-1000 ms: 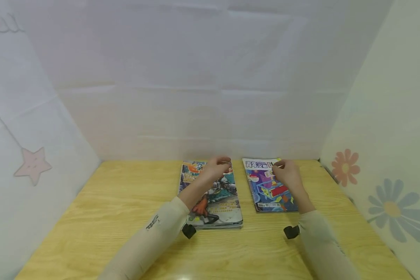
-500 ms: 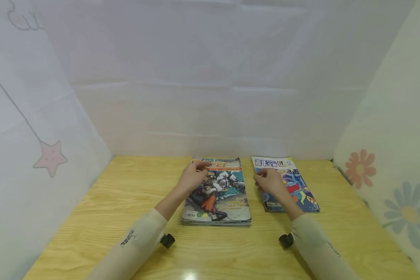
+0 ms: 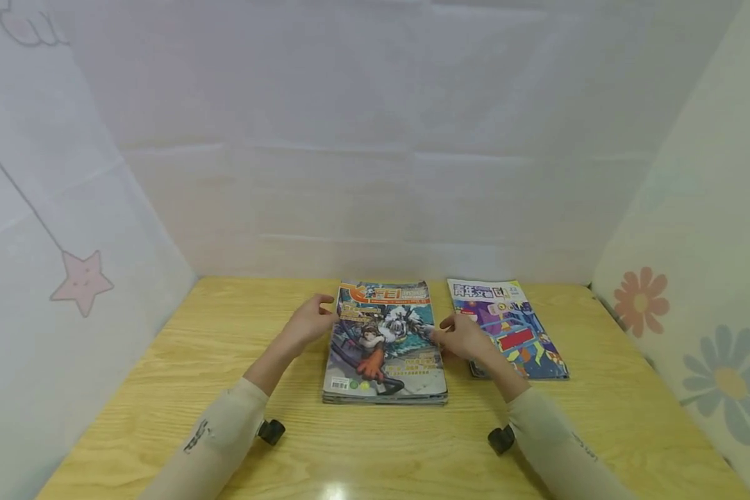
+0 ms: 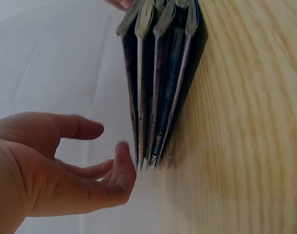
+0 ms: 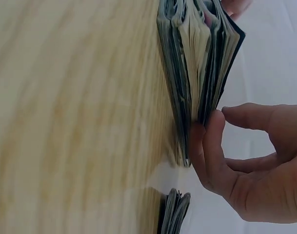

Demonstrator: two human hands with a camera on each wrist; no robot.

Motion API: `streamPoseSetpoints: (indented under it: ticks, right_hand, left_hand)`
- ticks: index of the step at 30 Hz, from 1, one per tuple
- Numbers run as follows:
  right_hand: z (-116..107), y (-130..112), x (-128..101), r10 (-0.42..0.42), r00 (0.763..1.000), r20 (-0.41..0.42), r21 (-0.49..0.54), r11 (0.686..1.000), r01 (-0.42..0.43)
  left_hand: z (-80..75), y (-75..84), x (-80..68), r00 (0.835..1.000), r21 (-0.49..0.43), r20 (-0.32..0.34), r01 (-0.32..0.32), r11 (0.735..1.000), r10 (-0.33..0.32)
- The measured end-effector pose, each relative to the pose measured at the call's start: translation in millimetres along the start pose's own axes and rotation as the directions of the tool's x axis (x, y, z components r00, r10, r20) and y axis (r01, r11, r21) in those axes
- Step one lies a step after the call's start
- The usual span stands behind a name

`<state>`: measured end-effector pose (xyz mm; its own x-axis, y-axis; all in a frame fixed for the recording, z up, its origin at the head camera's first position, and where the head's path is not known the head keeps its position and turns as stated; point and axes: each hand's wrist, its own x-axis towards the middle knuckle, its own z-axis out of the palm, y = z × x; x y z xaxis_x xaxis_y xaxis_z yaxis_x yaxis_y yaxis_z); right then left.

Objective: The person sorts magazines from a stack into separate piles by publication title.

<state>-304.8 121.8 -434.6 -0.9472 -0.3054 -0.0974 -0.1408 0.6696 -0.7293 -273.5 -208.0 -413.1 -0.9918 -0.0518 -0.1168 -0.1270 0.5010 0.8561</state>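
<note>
A neat stack of several magazines (image 3: 387,347) lies on the table, its top cover an illustration with an orange title. Off its left edge is my left hand (image 3: 308,323), thumb and fingers spread apart; in the left wrist view the fingertips come right up to the magazines' spines (image 4: 160,97). My right hand (image 3: 465,338) touches the opposite side. The right wrist view has its fingertips against the page edges (image 5: 199,63), the thumb tip beside the top cover. Neither hand is wrapped round the stack.
A second, thinner pile of magazines (image 3: 515,333) with a purple-blue cover lies right of the stack, partly behind my right forearm. White cloth walls (image 3: 375,208) enclose the wooden table (image 3: 375,444) at the back and sides.
My right hand has moved left from the purple-blue pile to the stack's right edge. My left hand has gone from above the stack to its left side, leaving the cover in view.
</note>
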Motion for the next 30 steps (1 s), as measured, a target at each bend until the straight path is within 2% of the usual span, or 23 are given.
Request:
streamPoseSetpoints:
  ticks: [2, 5, 13, 18, 21, 25, 30]
  right_hand:
    - [2, 0, -1, -0.014, 1.000, 0.000, -0.004, 1.000, 0.014]
    - [4, -1, -3, -0.028, 1.000, -0.004, 0.016, 0.999, 0.028]
    - [10, -4, -6, -0.019, 1.000, -0.024, 0.108, 0.994, 0.021]
    - [10, -6, -5, 0.026, 1.000, -0.015, 0.237, 0.971, -0.022]
    - [9, -6, -2, 0.074, 0.997, 0.001, 0.334, 0.940, -0.070]
    - [10, -4, 2, 0.117, 0.993, 0.008, 0.421, 0.900, -0.109]
    - [11, -2, 5, 0.132, 0.991, -0.006, 0.465, 0.878, -0.114]
  left_hand:
    - [-0.2, -2.1, 1.2, 0.999, 0.007, 0.048, 0.010, 1.000, -0.011]
    - [0.4, -3.1, 2.2, 0.997, 0.032, 0.080, 0.009, 0.999, -0.012]
    - [-0.6, -4.3, 1.8, 0.998, 0.076, 0.062, -0.008, 0.997, 0.003]
    - [0.3, -7.7, 3.3, 0.999, 0.081, 0.043, -0.029, 0.996, 0.026]
    - [-0.4, -8.6, 3.2, 0.998, 0.053, 0.037, -0.042, 0.998, 0.040]
    - [-1.9, -8.2, 2.7, 0.998, -0.028, 0.050, -0.045, 0.999, 0.046]
    - [-3.3, -8.9, 3.4, 0.996, -0.133, 0.080, -0.031, 0.991, 0.042]
